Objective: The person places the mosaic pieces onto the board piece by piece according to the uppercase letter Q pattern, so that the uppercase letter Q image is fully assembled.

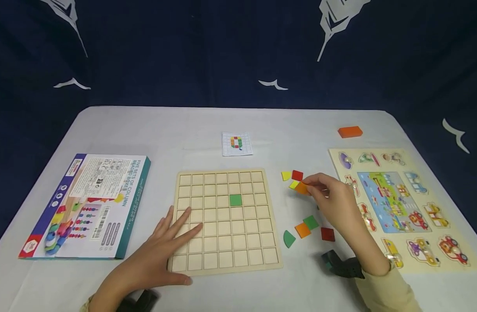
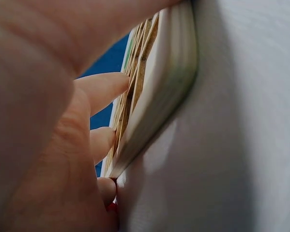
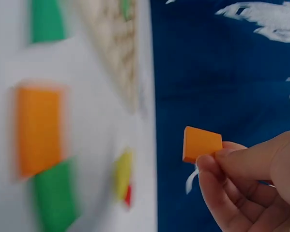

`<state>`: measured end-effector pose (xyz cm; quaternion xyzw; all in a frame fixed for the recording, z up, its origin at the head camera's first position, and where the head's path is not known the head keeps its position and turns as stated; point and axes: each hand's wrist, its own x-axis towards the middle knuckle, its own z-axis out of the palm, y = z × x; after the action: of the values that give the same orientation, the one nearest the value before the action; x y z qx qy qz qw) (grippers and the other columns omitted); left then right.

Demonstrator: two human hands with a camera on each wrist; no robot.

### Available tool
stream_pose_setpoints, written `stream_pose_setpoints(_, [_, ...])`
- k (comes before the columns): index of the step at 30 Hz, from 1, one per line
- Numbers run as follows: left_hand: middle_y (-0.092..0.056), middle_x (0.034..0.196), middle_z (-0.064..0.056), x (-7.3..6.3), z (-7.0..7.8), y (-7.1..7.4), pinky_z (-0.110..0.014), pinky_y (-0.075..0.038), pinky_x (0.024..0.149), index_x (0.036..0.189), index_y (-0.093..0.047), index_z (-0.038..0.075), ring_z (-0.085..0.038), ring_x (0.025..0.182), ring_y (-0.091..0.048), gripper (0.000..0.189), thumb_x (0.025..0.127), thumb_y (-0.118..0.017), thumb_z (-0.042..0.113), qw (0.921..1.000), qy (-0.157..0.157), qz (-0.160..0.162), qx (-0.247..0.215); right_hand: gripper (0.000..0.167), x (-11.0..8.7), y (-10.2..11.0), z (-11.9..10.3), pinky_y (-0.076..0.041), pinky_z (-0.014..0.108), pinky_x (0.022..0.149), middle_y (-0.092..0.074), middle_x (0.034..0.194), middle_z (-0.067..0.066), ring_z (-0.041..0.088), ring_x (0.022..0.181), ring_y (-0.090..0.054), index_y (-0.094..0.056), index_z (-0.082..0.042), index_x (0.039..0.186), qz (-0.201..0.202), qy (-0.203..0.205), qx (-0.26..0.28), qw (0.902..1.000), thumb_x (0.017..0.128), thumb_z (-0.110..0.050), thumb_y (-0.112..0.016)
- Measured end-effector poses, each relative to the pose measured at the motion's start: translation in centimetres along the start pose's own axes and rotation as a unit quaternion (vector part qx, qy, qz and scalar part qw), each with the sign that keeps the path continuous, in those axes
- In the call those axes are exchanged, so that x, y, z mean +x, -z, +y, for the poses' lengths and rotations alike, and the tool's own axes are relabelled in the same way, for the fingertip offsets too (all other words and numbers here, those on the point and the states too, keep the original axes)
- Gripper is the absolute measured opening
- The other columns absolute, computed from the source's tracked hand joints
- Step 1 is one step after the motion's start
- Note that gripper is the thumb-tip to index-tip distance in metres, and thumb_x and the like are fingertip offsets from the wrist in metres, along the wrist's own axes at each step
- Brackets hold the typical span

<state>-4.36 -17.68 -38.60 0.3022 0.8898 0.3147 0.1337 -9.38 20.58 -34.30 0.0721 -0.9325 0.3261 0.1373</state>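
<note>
My left hand (image 1: 156, 255) rests with spread fingers over the left edge of a wooden grid board (image 1: 227, 262); the left wrist view shows the fingers along the board's side. One green square tile (image 1: 236, 199) sits in a cell in the board's upper right part. To the right of the board, my right hand (image 1: 334, 199) pinches an orange square tile (image 3: 202, 145) between thumb and fingers. In the head view this tile overlaps a yellow piece (image 1: 294, 184), next to a red tile (image 1: 297, 175) and another yellow piece (image 1: 286, 176).
Nearer me lie a green tile (image 1: 311, 222), an orange tile (image 1: 302, 230), a red tile (image 1: 328, 234) and a green quarter-round piece (image 1: 289, 238). A pattern card (image 1: 237, 149) lies behind the board. A box (image 1: 106, 175) is at left, a picture puzzle (image 1: 394, 201) and orange block (image 1: 350, 131) at right.
</note>
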Motion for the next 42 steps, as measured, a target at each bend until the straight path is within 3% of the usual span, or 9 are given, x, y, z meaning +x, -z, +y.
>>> stream_pose_setpoints(4, [-0.002,0.156,-0.002,0.1,-0.1,0.0,-0.048,0.003,0.108,0.148,-0.029,0.027,-0.032,0.137,0.016,0.107,0.058,-0.084,0.046,1.0000,-0.001,-0.003,-0.002,0.012,1.6,-0.1,-1.8,-0.048,0.013,0.062,-0.068,0.081,0.006,0.017,0.069,-0.064,-0.069,-0.002,0.092,0.008,0.027,0.051,0.9983,0.082,0.005,-0.067])
stream_pose_setpoints(7, [-0.001,0.156,0.000,0.2,-0.1,-0.1,-0.048,0.003,0.108,0.148,-0.030,0.028,-0.031,0.137,0.016,0.108,0.057,-0.085,0.046,1.0000,0.004,-0.006,0.002,0.010,2.9,-1.0,-3.1,-0.051,0.018,0.062,-0.067,0.081,0.007,0.017,0.067,-0.064,-0.068,0.000,0.091,-0.018,0.032,0.129,0.9909,0.083,0.005,-0.066])
stream_pose_setpoints(14, [-0.001,0.156,0.001,0.3,-0.1,-0.1,-0.048,0.002,0.108,0.148,-0.030,0.028,-0.030,0.137,0.016,0.108,0.056,-0.085,0.047,0.9999,0.013,-0.010,0.000,0.009,5.4,-6.0,-6.0,-0.054,0.041,0.070,-0.067,0.086,0.013,0.038,0.077,-0.064,-0.065,0.005,0.093,-0.134,-0.039,0.313,0.9394,0.085,0.004,-0.064])
stream_pose_setpoints(17, [-0.001,0.156,0.000,0.2,-0.1,-0.1,-0.049,0.002,0.108,0.148,-0.030,0.028,-0.030,0.137,0.016,0.107,0.057,-0.085,0.048,0.9999,0.013,-0.010,-0.003,0.009,5.7,-8.3,-7.0,-0.053,0.044,0.071,-0.067,0.086,0.014,0.035,0.078,-0.065,-0.065,0.006,0.094,-0.179,-0.067,0.347,0.9180,0.086,0.005,-0.062])
stream_pose_setpoints(20, [-0.001,0.156,0.000,0.1,-0.1,-0.1,-0.050,0.002,0.108,0.148,-0.030,0.028,-0.031,0.137,0.016,0.107,0.058,-0.084,0.049,0.9999,0.012,-0.011,-0.003,0.009,5.7,-10.3,-7.6,-0.054,0.041,0.070,-0.067,0.085,0.013,0.029,0.076,-0.066,-0.064,0.008,0.094,-0.219,-0.066,0.355,0.9064,0.087,0.007,-0.059])
stream_pose_setpoints(23, [-0.001,0.156,0.000,0.1,-0.1,-0.1,-0.049,0.002,0.108,0.148,-0.029,0.028,-0.031,0.137,0.016,0.106,0.059,-0.083,0.050,0.9999,0.009,-0.011,-0.001,0.008,5.6,-11.6,-8.0,-0.055,0.035,0.067,-0.067,0.082,0.012,0.024,0.072,-0.066,-0.065,0.007,0.091,-0.245,-0.045,0.332,0.9096,0.087,0.008,-0.059])
stream_pose_setpoints(31, [-0.001,0.156,-0.001,0.0,-0.2,-0.1,-0.048,0.003,0.108,0.148,-0.028,0.028,-0.031,0.137,0.016,0.107,0.059,-0.083,0.049,0.9999,0.003,-0.008,0.006,0.010,5.5,-12.8,-8.5,-0.049,0.020,0.060,-0.064,0.069,-0.001,0.009,0.059,-0.059,-0.068,-0.004,0.082,-0.245,0.102,0.166,0.9497,0.083,0.005,-0.065])
stream_pose_setpoints(35, [-0.001,0.156,-0.001,0.0,-0.2,-0.2,-0.045,0.004,0.108,0.148,-0.029,0.028,-0.031,0.137,0.015,0.108,0.058,-0.084,0.049,0.9999,0.002,-0.005,0.010,0.013,5.4,-12.7,-8.8,-0.047,0.019,0.059,-0.062,0.069,-0.004,0.005,0.059,-0.054,-0.069,-0.007,0.079,-0.233,0.142,0.117,0.9549,0.083,0.005,-0.065])
stream_pose_setpoints(42, [-0.002,0.156,-0.001,0.1,-0.2,0.0,-0.048,0.003,0.108,0.148,-0.029,0.028,-0.032,0.137,0.015,0.107,0.059,-0.083,0.050,0.9999,0.003,-0.005,0.011,0.011,5.3,-12.5,-9.3,-0.046,0.019,0.064,-0.065,0.076,-0.003,0.008,0.067,-0.056,-0.070,-0.008,0.078,-0.235,0.164,0.066,0.9559,0.082,0.002,-0.068])
